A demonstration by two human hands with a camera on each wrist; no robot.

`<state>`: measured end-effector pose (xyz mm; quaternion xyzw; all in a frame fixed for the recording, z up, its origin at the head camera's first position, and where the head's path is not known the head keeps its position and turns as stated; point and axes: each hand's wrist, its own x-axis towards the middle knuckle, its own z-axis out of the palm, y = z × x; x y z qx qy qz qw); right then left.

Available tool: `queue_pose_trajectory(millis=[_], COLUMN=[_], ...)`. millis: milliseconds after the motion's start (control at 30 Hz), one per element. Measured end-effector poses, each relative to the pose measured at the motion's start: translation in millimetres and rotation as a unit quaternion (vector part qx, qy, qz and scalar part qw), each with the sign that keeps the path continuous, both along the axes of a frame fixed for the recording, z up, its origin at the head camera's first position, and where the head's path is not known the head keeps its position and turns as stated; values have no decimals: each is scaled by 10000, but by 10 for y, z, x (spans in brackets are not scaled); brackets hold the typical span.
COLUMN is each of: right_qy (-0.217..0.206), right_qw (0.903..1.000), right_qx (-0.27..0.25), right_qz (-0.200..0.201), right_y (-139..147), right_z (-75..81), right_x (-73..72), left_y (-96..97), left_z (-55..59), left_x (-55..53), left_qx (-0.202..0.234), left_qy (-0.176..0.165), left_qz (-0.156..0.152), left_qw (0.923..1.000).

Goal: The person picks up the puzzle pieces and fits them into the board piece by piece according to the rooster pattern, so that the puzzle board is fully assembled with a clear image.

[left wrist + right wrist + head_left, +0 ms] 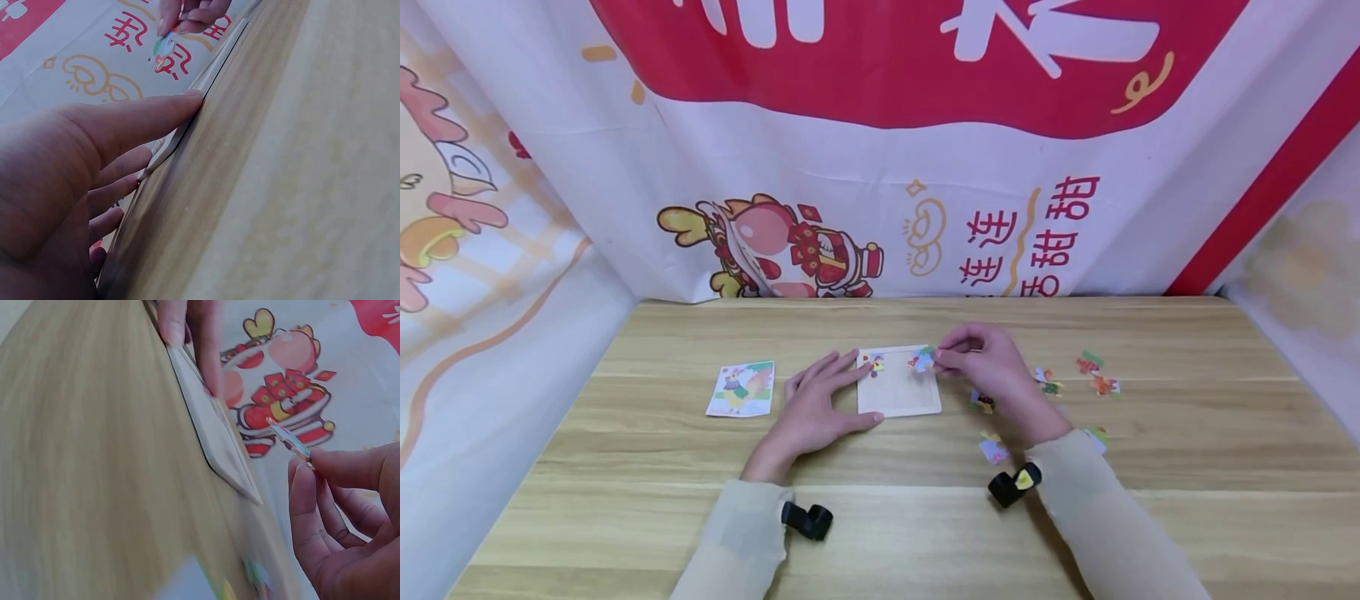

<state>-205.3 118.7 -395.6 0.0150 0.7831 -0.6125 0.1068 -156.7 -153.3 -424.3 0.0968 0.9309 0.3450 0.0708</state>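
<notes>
My right hand (992,371) pinches a jigsaw puzzle piece (922,358) between thumb and fingertips. In the right wrist view the piece (290,439) is tilted and raised above the white puzzle tray (219,447). From overhead it overlaps the upper right corner of the shallow puzzle tray (898,400). Another puzzle piece (877,366) lies in the upper left corner, close to the left fingertips. My left hand (817,410) spreads around the tray's left side, thumb (156,119) touching the front edge, fingers extended along the tray.
A square picture card (741,389) showing a cartoon animal lies left of the tray. Several loose puzzle pieces (1105,385) are scattered to the right, some close under the right forearm, one puzzle piece (994,451) nearer the front. A printed curtain (887,158) hangs behind the table.
</notes>
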Motion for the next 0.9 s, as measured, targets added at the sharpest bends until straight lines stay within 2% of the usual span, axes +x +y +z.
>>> queue_pose_trajectory(millis=[500,900], right_qy=[-185,-254], right_qw=[9987,9974], right_qx=[-236,276], right_qz=[-402,-617], right_y=[-403,-515], right_z=[-105,-98], right_x=[-61,-68], left_y=[5,-9], left_z=[0,10], left_x=[11,10], left_qx=[81,89], left_qy=[-12,6], left_qz=[-6,-4], left_qw=[10000,10000])
